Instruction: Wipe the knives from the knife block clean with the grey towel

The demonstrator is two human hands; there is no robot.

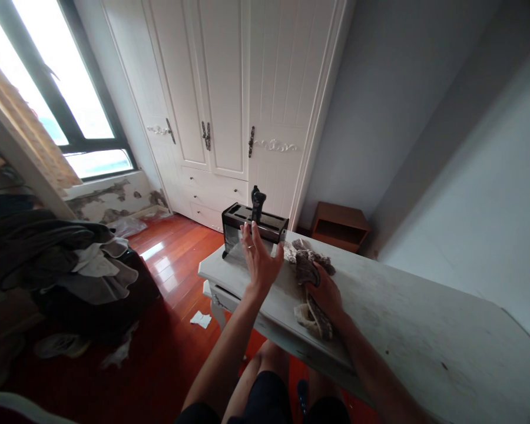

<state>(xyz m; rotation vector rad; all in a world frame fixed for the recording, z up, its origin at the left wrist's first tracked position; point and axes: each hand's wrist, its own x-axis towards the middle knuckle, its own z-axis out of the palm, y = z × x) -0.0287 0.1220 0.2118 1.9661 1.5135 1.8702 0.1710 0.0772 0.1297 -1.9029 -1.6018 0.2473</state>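
The person's left hand [262, 259] hides part of the black-edged rectangular box [247, 214], and whether they touch is unclear; the right hand [325, 290] has fingertips lost against the crumpled brown-and-white patterned cloth [307, 268]. The top edge crops the white panelled wardrobe [225, 88], the right edge the long whitish desk [406, 312], whose dark specks [444, 365] are too small to identify.

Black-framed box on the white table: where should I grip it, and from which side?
Probably by its two short ends, coming in from left and right. The black-framed box is long and narrow, and the black handle standing up from its top would likely obstruct a grip from straight above.
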